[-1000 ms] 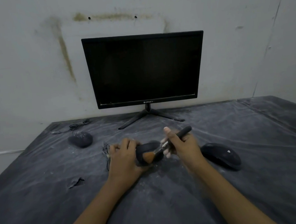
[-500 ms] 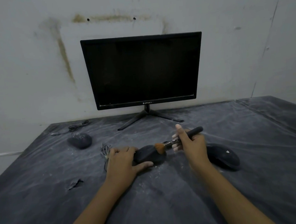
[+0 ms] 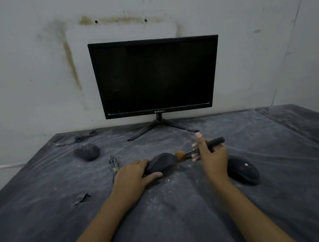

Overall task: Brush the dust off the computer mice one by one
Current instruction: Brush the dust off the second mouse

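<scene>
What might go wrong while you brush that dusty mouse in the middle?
1. The brush works the middle mouse's right end, so dust might drift onto the right mouse nearby.
2. The left hand covers part of that mouse; dust under it may be missed.
3. The powdery cover could dirty it again.

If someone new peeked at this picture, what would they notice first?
Probably the big black monitor, switched off, standing at the back of the dusty table. Just in front of it, the left hand holds a dark mouse. The right hand holds a brush with its orange bristles at the mouse's right end.
</scene>
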